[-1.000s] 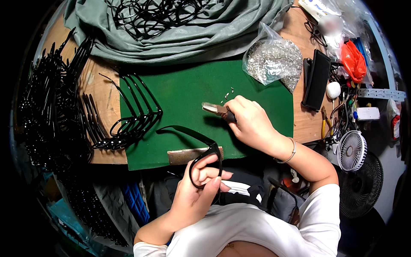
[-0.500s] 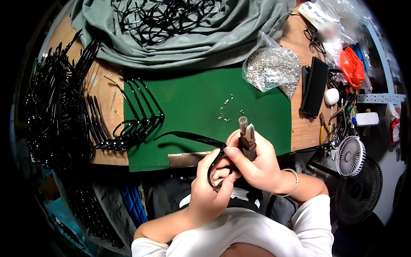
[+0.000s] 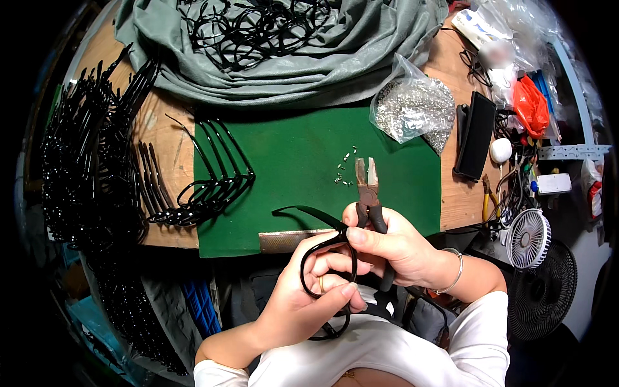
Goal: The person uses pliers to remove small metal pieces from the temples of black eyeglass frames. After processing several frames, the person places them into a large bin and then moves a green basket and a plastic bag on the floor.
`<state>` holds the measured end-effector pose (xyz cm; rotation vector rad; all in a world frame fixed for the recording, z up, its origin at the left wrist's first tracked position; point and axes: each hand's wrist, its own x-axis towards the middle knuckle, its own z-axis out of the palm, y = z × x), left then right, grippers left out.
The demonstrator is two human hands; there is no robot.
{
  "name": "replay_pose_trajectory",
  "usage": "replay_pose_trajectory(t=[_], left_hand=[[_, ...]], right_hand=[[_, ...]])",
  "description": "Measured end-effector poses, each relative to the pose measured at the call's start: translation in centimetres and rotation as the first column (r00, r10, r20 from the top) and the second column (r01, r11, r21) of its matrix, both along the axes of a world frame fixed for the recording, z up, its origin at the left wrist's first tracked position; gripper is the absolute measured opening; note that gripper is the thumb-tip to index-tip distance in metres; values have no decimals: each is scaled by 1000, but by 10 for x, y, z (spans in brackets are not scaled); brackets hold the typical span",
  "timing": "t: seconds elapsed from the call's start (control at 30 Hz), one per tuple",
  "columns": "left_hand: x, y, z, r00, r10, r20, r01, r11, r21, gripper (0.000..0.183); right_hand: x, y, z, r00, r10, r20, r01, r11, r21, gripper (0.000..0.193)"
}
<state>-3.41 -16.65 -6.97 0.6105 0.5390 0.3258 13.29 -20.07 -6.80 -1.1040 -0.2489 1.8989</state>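
Observation:
My left hand (image 3: 293, 284) is closed around the rim of a black eyeglass frame (image 3: 312, 215), its fingers passing through the lens opening. One temple points out to the left over the mat; the other rim hangs low against my white shirt. My right hand (image 3: 412, 250) is closed on pliers (image 3: 368, 195) with dark handles, their jaws pointing away from me and slightly apart, with nothing between them. My right thumb also presses on the frame's hinge corner. Beyond the jaws, several tiny metal pieces (image 3: 347, 157) lie scattered on the green mat (image 3: 290, 148).
Stacked black frames (image 3: 216, 203) rest on the mat's left side, beside a large heap of frames (image 3: 90, 168). Grey cloth (image 3: 309, 90) holds more black frames at the back. A clear bag of metal pieces (image 3: 412, 106), a black phone (image 3: 475, 135) and a white fan (image 3: 529, 238) are right.
The pliers have swung more upright and their jaws now show spread. The eyeglass frame has turned and dropped lower, bringing its other rim into sight. The whole view has shifted slightly.

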Motion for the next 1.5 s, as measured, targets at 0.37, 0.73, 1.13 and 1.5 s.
replay_pose_trajectory(t=[0.37,0.73,1.13,1.5], left_hand=[[-12,4,1,998,-56,27,57,997,-51,54],[-15,1,-5,999,-50,9,50,999,12,54],[-27,7,2,996,-85,-12,85,994,-64,56],[-22,1,3,994,-66,-85,62,997,-44,50]], right_hand=[[5,8,12,976,139,166,-150,987,57,21],[0,11,19,942,146,303,-164,986,32,18],[21,-3,16,766,295,571,-398,915,61,22],[30,-9,23,558,528,640,-659,751,-45,30]])
